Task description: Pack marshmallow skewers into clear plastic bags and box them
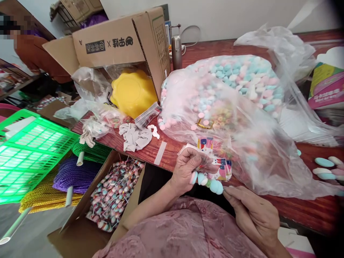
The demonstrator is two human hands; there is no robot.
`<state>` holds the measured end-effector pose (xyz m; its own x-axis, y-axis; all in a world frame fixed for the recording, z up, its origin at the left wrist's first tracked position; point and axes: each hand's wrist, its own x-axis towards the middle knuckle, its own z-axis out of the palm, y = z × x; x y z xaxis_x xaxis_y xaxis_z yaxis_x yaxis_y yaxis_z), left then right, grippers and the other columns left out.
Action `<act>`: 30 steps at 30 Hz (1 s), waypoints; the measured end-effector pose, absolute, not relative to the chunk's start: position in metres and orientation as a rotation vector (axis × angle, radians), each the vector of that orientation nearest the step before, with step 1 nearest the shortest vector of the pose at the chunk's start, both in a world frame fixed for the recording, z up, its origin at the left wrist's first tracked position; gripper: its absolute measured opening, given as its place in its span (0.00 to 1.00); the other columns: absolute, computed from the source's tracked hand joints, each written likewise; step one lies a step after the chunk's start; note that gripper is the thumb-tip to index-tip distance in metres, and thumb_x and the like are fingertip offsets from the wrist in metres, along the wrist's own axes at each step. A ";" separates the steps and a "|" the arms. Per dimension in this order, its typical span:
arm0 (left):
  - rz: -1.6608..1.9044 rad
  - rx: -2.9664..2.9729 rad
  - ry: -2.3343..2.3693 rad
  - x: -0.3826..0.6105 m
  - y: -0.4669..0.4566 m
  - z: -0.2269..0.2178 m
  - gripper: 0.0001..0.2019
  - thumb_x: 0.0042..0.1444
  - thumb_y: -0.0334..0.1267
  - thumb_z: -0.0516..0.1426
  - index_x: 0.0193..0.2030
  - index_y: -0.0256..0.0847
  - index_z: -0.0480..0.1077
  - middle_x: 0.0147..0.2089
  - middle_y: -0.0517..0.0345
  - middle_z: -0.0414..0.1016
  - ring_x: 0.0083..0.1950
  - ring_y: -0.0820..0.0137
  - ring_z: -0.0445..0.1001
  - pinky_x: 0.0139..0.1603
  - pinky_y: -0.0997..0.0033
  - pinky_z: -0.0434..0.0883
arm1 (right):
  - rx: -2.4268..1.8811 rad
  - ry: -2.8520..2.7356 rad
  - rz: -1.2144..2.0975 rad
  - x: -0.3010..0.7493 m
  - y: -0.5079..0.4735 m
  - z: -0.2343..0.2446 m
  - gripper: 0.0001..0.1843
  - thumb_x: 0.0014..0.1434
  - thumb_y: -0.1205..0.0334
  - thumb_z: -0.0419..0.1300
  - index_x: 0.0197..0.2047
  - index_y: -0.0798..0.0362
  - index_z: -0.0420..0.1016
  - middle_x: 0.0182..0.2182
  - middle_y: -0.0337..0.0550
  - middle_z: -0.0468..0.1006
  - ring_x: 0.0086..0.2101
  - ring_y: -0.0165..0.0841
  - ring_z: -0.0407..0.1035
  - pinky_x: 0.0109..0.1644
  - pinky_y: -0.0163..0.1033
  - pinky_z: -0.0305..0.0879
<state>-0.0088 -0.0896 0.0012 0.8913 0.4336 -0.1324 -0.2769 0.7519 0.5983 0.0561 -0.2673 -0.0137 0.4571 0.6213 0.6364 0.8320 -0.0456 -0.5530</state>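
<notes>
My left hand [186, 168] is closed round a small clear packet with a printed card [221, 168] and pink and blue oval pieces [205, 181] hanging from it. My right hand [252, 215] reaches in from the lower right, its fingers pinched together at the blue oval piece [216, 187] on the packet's end. Both hands work at the near edge of the red-brown table [301, 209], just in front of a big clear bag [228, 104] full of pink, blue and white oval pieces.
A cardboard box [120, 43] holding a yellow bowl [133, 93] stands at the back left. Below the table edge are an open carton of finished packets [113, 193], spools of purple cord [73, 173] and a green crate [29, 150]. Loose oval pieces [326, 168] lie at right. Another person [34, 53] sits far left.
</notes>
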 end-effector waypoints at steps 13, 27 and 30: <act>0.419 0.709 0.318 -0.011 -0.095 -0.005 0.15 0.50 0.43 0.67 0.33 0.39 0.66 0.31 0.61 0.77 0.30 0.71 0.78 0.36 0.69 0.77 | -1.568 -1.154 0.136 0.061 -0.257 -0.013 0.11 0.59 0.76 0.59 0.40 0.51 0.75 0.25 0.36 0.75 0.24 0.27 0.70 0.27 0.31 0.66; 0.736 2.725 0.153 -0.029 -0.036 -0.031 0.06 0.61 0.37 0.58 0.35 0.40 0.76 0.31 0.55 0.73 0.37 0.68 0.67 0.40 0.66 0.65 | -1.930 -0.440 -0.039 0.093 -0.325 -0.008 0.06 0.51 0.56 0.69 0.34 0.46 0.81 0.31 0.37 0.82 0.29 0.36 0.76 0.35 0.37 0.75; 0.519 2.763 0.169 -0.028 -0.040 -0.039 0.09 0.63 0.36 0.55 0.36 0.37 0.75 0.32 0.53 0.73 0.35 0.69 0.69 0.39 0.68 0.67 | -1.926 -0.499 -0.038 0.091 -0.322 -0.012 0.06 0.52 0.57 0.68 0.34 0.46 0.82 0.30 0.37 0.82 0.28 0.34 0.76 0.34 0.36 0.75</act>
<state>-0.0282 -0.0401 -0.0394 0.9268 0.1736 0.3329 0.0559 -0.9405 0.3351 0.0913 -0.3225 -0.0124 0.9110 0.3241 0.2549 0.3587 -0.3182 -0.8775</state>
